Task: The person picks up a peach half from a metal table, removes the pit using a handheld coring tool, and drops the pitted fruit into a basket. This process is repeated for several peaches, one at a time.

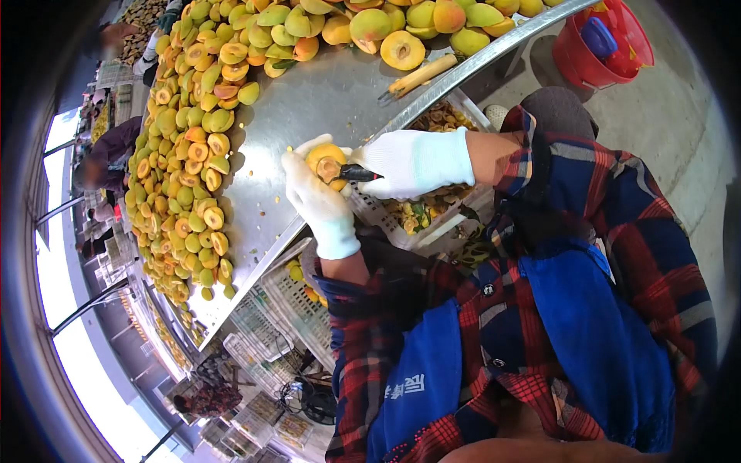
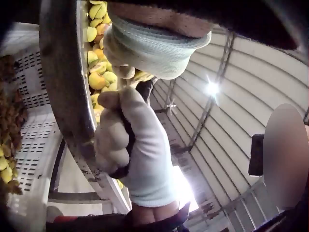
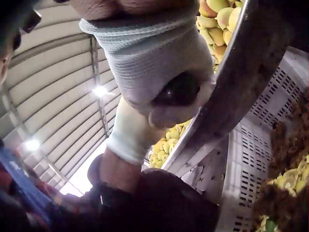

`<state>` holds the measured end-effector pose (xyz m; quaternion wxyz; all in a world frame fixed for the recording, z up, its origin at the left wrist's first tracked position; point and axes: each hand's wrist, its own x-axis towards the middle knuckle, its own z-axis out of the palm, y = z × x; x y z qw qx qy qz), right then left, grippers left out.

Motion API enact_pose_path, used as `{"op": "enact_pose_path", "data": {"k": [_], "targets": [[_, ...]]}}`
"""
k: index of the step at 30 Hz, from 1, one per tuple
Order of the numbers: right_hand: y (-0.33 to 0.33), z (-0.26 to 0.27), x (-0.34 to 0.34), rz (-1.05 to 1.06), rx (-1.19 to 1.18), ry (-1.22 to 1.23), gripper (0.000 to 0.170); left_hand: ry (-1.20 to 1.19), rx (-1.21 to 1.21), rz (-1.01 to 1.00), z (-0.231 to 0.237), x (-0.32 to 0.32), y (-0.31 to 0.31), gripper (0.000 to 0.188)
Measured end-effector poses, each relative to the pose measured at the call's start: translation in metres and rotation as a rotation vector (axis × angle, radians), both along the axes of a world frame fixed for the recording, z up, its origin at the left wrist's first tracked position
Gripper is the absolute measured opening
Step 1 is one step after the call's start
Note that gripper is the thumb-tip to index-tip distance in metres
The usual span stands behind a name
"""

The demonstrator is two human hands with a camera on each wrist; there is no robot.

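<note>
In the head view, my white-gloved left hand (image 1: 316, 197) holds a peach half (image 1: 318, 157), its cut face and brown centre showing, just over the metal table's edge. My gloved right hand (image 1: 413, 162) grips a black-handled tool (image 1: 359, 173), its front end right at the peach's centre; the working tip is hidden. From the left wrist, the right hand (image 2: 137, 145) has its fingers curled around the dark handle (image 2: 129, 140). The right wrist view has the right hand (image 3: 159, 77) overlapping the left (image 3: 128, 130), with the black handle end (image 3: 178, 89) poking out of the fist.
Peach halves (image 1: 185, 170) heap across the metal table (image 1: 270, 127). A wooden-handled tool (image 1: 421, 75) lies near its rim. Below the edge stands a white perforated crate (image 3: 246, 169) with scraps and peach pieces. A red bucket (image 1: 594, 69) sits on the floor; other people work at far left.
</note>
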<state>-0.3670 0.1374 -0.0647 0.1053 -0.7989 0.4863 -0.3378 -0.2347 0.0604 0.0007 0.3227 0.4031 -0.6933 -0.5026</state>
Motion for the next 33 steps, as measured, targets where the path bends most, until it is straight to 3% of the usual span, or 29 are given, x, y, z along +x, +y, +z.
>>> {"op": "enact_pose_path", "data": {"k": [1,3,5,6,7,9,12,13,14,16,19,21,25,27,29,31,33], "targets": [[0.001,0.013,-0.003,0.002,0.001,-0.001,0.027,-0.107,0.032,-0.055,0.003,0.003,-0.006,0.054],[0.006,0.055,-0.012,0.109,1.194,-0.818,0.026,-0.078,0.139,-0.118,-0.011,0.014,-0.024,0.06],[0.012,0.058,-0.011,0.18,1.162,-0.923,0.03,0.167,0.519,-0.24,-0.003,0.014,-0.024,0.064],[0.013,0.061,-0.008,0.141,1.134,-1.011,0.03,0.307,0.538,-0.187,-0.005,0.01,-0.021,0.067],[0.013,0.063,-0.006,0.1,1.104,-1.1,0.029,0.31,0.533,-0.19,-0.013,0.003,-0.015,0.067],[0.015,0.062,0.001,0.066,1.063,-1.065,0.028,0.428,0.122,0.114,-0.03,-0.007,-0.007,0.066],[0.011,0.078,0.0,0.176,1.104,-1.01,0.027,0.273,0.089,0.069,-0.012,-0.002,-0.006,0.066],[0.008,0.061,-0.004,0.255,1.146,-0.986,0.027,0.204,0.115,0.018,-0.004,-0.002,-0.005,0.067],[0.009,0.065,-0.007,0.214,1.139,-0.931,0.025,0.208,0.114,0.02,-0.003,0.001,-0.007,0.067],[0.012,0.069,-0.013,0.267,1.162,-0.94,0.025,0.216,0.293,-0.164,-0.004,0.006,-0.013,0.069],[0.015,0.064,-0.011,0.304,1.156,-0.959,0.027,0.248,0.313,-0.179,-0.01,0.007,-0.015,0.067],[0.016,0.059,-0.001,0.242,1.139,-1.019,0.027,0.33,0.319,-0.128,-0.019,0.003,-0.014,0.066],[0.02,0.041,0.02,0.03,0.836,-0.865,0.022,0.418,0.277,-0.01,-0.031,-0.002,-0.009,0.062],[0.022,0.041,0.018,0.049,0.937,-0.891,0.023,0.393,0.252,0.002,-0.03,-0.002,-0.004,0.062],[0.025,0.05,0.008,0.068,1.031,-0.905,0.025,0.391,0.382,0.035,-0.024,-0.001,0.001,0.062],[0.031,0.055,-0.008,0.465,1.145,-1.05,0.029,0.317,0.3,-0.022,-0.015,0.004,0.007,0.063],[0.034,0.046,-0.004,0.502,1.158,-1.114,0.031,0.231,0.221,-0.079,-0.009,0.006,0.013,0.063]]}}
